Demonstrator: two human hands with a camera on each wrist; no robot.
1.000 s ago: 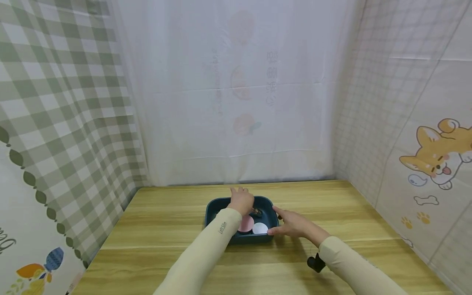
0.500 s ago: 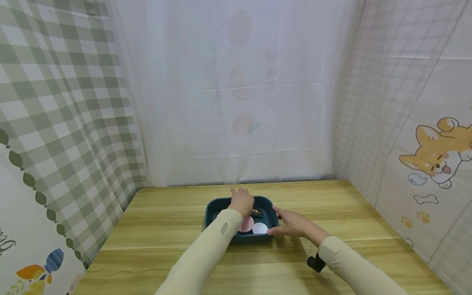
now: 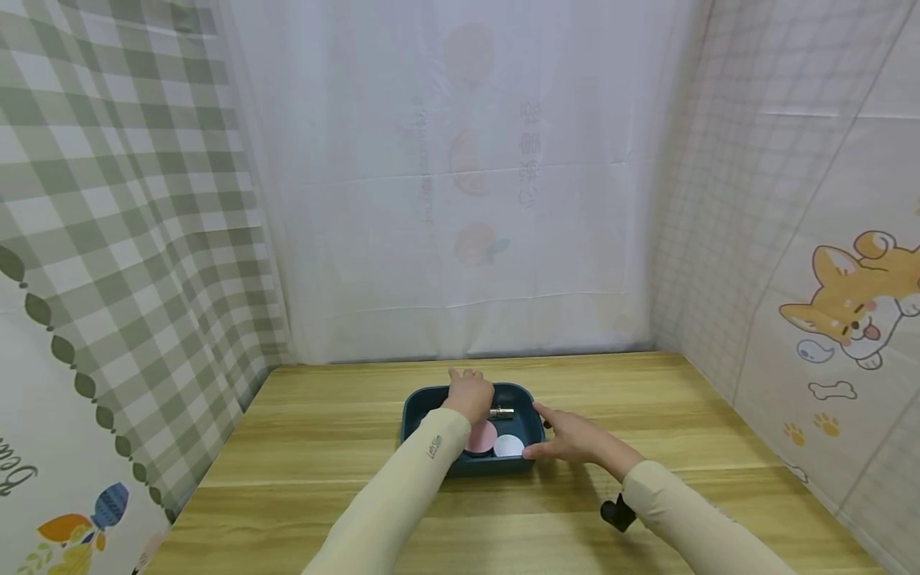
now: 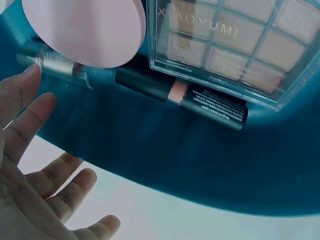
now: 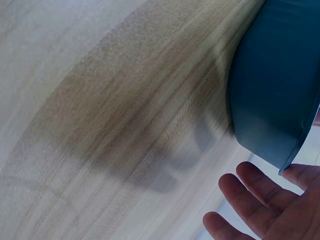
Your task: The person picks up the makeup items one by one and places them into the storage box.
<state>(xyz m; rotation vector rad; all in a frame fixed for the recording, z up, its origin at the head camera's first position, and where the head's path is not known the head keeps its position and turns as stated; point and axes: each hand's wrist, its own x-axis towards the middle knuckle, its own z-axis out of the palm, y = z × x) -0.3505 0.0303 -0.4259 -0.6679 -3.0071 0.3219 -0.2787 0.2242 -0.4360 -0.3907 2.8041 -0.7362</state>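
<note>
A dark teal box (image 3: 489,465) holds several cosmetics. My left hand (image 3: 470,395) reaches over its back rim, fingers spread and loosely bent, with fingertips (image 4: 36,70) right at a small clear tube (image 4: 57,66), blurred in the left wrist view. Beside that tube are a pink round disc (image 4: 87,30), a black lipstick-like tube (image 4: 210,102) with a pink band, and an eyeshadow palette (image 4: 225,35) under a clear lid. The left arm hides the palette in the head view. My right hand (image 3: 575,438) rests against the box's right side, thumb and a finger at the rim.
A white round disc (image 3: 509,446) lies in the box's front right corner. The wooden table (image 3: 323,431) extends around the box. A black device (image 3: 616,513) sits under the right wrist. Curtains (image 3: 460,239) enclose the back and both sides.
The small tube beside my left hand has turned in the box and now shows a brighter silvery side. Both hands stay almost where they were.
</note>
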